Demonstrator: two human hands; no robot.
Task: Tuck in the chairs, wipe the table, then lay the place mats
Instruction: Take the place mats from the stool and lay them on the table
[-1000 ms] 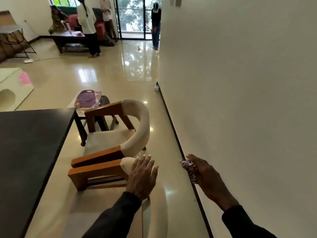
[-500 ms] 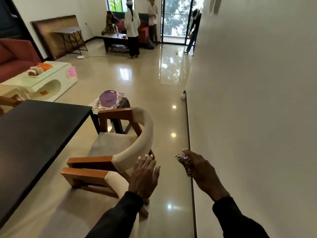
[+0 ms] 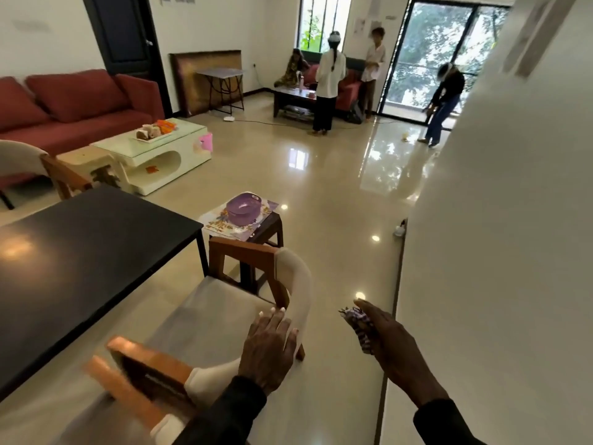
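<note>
While the right hand is gripping a cloth for wiping, the flat-fingered left hand is pressing the chair toward the table edge.

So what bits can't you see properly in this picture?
Head view only:
- Cloth: the right hand wraps most of it, so its size is hidden.
- Place mats: the purple basket sits on them; their number is unclear.
- Nearest chair: blurred, and cut off by the bottom edge.
- Black table: the left edge cuts it off.
</note>
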